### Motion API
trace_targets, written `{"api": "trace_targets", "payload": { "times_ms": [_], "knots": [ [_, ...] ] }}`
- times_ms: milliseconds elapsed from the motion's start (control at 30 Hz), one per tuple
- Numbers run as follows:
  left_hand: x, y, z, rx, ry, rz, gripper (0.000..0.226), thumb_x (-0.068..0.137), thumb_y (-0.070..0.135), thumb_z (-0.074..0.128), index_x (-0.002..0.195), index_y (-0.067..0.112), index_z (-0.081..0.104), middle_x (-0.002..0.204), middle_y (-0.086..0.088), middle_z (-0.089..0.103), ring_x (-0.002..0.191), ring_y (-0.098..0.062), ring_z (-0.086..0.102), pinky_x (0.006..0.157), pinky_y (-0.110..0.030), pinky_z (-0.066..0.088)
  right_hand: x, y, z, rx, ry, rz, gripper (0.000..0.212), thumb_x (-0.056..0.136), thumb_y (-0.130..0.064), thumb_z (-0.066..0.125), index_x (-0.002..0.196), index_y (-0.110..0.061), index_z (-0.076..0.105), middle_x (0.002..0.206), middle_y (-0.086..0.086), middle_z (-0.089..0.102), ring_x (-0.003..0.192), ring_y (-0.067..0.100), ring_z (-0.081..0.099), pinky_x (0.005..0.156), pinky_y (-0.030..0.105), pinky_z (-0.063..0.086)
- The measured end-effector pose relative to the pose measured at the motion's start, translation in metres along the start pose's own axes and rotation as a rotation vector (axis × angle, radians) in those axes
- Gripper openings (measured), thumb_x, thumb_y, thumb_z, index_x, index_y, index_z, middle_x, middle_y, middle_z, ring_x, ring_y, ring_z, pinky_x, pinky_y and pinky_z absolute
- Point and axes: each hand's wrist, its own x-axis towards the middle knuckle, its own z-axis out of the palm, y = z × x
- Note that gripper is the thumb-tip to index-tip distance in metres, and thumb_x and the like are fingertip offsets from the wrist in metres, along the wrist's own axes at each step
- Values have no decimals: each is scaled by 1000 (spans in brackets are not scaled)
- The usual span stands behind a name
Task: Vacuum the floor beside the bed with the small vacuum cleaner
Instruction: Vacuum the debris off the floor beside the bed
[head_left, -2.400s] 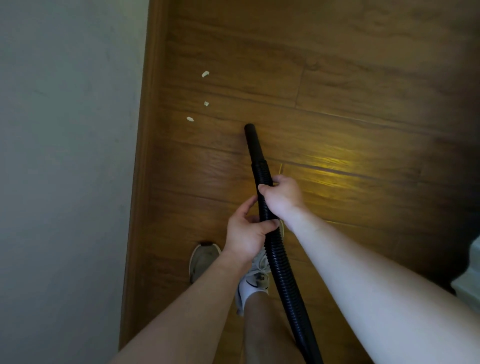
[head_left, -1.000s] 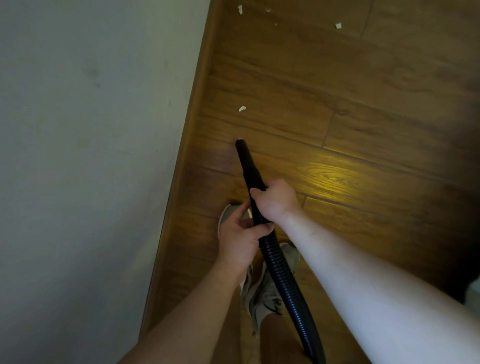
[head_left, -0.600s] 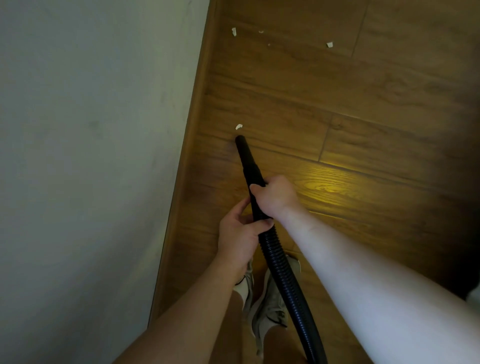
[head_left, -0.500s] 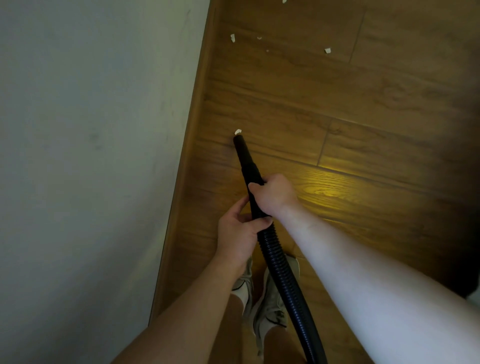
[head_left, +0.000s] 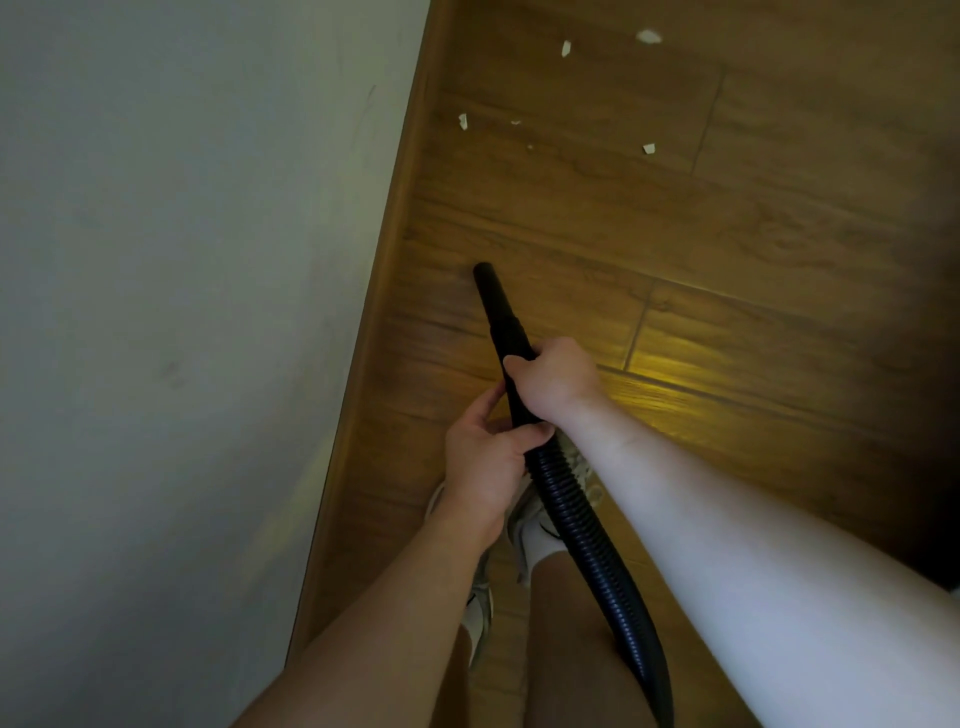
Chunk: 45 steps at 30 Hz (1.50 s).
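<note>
Black plastic vacuum nozzle angled down at the brown wooden plank floor, near the wooden baseboard strip.
Right grip and left grip both clench it; slide the tip forward, low and slow, toward the white scraps well ahead.

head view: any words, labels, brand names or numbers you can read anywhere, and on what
None: no text can be read in this view.
The black hose and its nozzle show no label.
A small dark mark on the sneaker is too small and blurred to read.
The wall, wooden floor and white scraps carry no writing.
</note>
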Motion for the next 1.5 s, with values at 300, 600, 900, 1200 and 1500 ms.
{"api": "trace_targets", "payload": {
  "times_ms": [300,600,900,1200,1500],
  "knots": [
    [13,25,56,36,4,18,75,81,-9,74,146,20,51,102,-13,78,95,-27,76,81,-36,61,27,2,-56,88,17,-67,20,94,-33,61,101,-17,70,76,-2,62,61,11,55,46,19,34],
    [22,52,99,80,10,37,75,81,-11,74,144,23,53,103,-10,78,96,-24,76,83,-36,61,46,-5,-102,141,27,-102,23,96,-34,60,110,-19,70,86,-3,65,64,9,55,47,18,36],
    [39,72,102,92,50,79,72,82,-10,73,143,24,54,103,-6,79,94,-19,76,76,-31,61,63,-31,-112,104,-6,-147,25,96,-35,60,112,-18,70,86,-2,65,69,14,58,47,18,36],
    [60,100,100,71,55,89,75,82,-12,73,146,24,53,107,-9,78,100,-24,75,89,-40,61,86,-60,-112,85,-6,-178,25,97,-35,58,111,-16,68,81,-5,61,62,5,54,47,20,37],
    [72,118,98,45,72,86,71,83,-11,72,141,25,56,106,-4,79,100,-18,75,84,-29,61,106,-82,-112,18,-58,-147,25,97,-35,58,107,-15,71,75,-5,64,60,6,58,43,20,36]
  ]
}}
